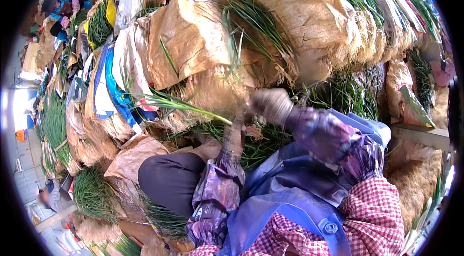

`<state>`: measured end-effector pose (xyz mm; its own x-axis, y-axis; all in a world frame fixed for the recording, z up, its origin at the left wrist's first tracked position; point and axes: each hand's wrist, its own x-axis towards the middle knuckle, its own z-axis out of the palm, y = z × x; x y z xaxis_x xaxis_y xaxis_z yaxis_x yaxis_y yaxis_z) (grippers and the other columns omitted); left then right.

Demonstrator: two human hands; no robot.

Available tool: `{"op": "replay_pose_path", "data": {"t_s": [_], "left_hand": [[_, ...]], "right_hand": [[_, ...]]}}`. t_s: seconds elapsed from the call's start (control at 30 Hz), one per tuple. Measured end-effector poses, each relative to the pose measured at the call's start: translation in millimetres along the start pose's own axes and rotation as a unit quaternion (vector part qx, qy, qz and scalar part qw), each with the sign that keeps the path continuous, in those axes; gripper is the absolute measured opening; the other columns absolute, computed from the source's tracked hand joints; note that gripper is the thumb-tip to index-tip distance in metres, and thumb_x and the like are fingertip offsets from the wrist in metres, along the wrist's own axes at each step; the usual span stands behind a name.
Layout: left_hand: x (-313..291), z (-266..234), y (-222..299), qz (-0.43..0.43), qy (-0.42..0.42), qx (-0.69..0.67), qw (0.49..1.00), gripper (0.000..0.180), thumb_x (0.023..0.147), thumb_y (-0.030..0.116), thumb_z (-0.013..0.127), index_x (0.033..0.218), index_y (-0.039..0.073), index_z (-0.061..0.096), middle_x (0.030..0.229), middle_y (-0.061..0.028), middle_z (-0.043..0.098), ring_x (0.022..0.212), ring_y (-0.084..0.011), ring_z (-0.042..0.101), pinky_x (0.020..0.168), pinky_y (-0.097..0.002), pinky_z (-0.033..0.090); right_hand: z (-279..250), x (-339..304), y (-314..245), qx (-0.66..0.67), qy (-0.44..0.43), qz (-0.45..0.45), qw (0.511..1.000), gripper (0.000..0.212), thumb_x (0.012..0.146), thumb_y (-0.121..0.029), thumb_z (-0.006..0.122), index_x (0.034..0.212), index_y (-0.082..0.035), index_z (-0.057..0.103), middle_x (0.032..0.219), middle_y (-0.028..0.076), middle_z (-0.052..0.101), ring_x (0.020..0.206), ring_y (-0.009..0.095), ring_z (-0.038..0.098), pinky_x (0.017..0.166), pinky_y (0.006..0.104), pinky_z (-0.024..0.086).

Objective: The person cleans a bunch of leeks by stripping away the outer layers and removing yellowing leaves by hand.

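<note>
My left hand [234,133], in a dirty glove, is closed around the pale lower end of a scallion [193,107]. Its green leaves reach out to the left, over the roots of a bundle. Close by on the right, my gloved right hand [270,105] is smeared by motion, so its fingers and anything in them cannot be made out. Behind both hands lies a big bundle of scallions [212,89] with a fringe of tan roots, partly wrapped in brown sacking [191,38]. Loose green leaves [263,147] lie below my hands, over my lap.
Another sacking-wrapped bundle [299,19] lies at the far right, with loose scallions [256,19] on top. Green leaves [348,89] fill the gap beneath it. A wooden beam [420,136] is at my right. Other people [67,4] are at the far left.
</note>
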<state>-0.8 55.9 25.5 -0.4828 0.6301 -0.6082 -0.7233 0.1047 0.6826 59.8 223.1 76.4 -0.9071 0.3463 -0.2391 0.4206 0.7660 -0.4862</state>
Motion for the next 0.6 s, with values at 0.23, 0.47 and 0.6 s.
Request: {"op": "replay_pose_path", "data": {"t_s": [0.23,0.47,0.6], "left_hand": [[-5,37,-14,-0.018,0.065,-0.111,0.992,0.024,0.088,0.033,0.061,0.084,0.009,0.058,0.059,0.0021,0.048,0.045,-0.0090,0.041,0.039,-0.0207,0.029],[-23,16,18,0.065,-0.317,-0.329,0.887,0.025,0.095,0.032,0.048,0.090,0.009,0.056,0.046,0.0055,0.031,0.037,-0.0065,0.028,0.036,-0.0234,0.024],[-25,11,22,0.093,-0.230,-0.350,0.904,0.039,0.092,0.032,0.053,0.122,0.007,0.050,0.046,0.0054,0.030,0.042,-0.0086,0.032,0.046,-0.0241,0.031]], "right_hand": [[31,17,35,0.515,-0.039,0.150,0.843,0.052,0.082,-0.046,0.065,0.106,0.001,0.063,0.095,0.014,0.066,0.092,0.021,0.062,0.079,0.0365,0.051],[96,49,50,0.313,-0.006,0.181,0.932,0.028,0.085,-0.030,0.062,0.097,-0.006,0.066,0.081,0.005,0.068,0.076,0.021,0.064,0.064,0.0342,0.052],[69,45,82,-0.081,-0.137,0.216,0.963,0.028,0.082,-0.037,0.058,0.091,-0.012,0.068,0.087,0.010,0.067,0.082,0.027,0.066,0.066,0.0385,0.052]]}}
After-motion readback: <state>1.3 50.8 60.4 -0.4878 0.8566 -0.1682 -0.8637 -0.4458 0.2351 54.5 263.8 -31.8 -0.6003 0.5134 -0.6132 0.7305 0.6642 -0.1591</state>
